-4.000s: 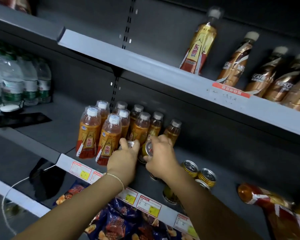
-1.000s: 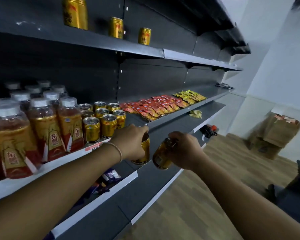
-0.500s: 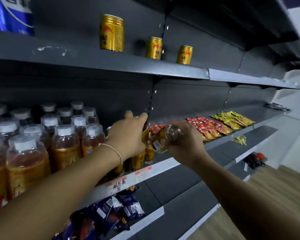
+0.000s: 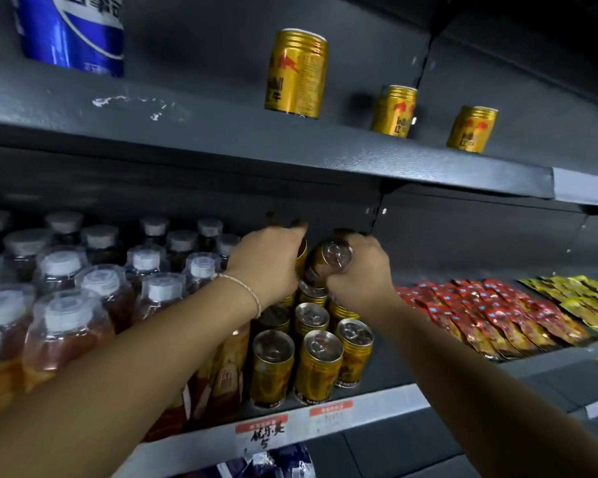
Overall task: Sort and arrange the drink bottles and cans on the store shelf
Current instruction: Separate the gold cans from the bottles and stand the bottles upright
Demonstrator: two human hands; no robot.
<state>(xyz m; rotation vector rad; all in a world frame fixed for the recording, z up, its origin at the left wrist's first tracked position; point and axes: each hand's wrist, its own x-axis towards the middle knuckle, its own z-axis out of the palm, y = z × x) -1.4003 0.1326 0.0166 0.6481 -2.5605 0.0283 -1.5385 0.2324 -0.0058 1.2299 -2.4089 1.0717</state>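
Head view, middle shelf. We log two gold cans in hand, both held above the back rows of the standing can group.

Right-hand can: the long axis is tilted well off vertical. The silver pull-tab top points up and back toward us, and the base points down and away into the shelf. The right hand has its grip closed round the can's body from the right, with the fingers wrapped over the far side. The top end is uncovered.

Left-hand can: only a narrow gold strip shows past the knuckles, so we cannot tell its axis. The left hand has its grip curled round it, fingertips over the top. A thin bracelet sits on the wrist. The two held cans are just beside each other; we cannot tell whether they touch.

Standing can group: upright, tops up, at the shelf's front edge, just right of the white-capped bottles, which are also upright. Red packets and yellow packets lie further right.

Upper shelf: a near gold can, a middle gold can and a far gold can stand upright, apart from one another. A blue container stands at the left.
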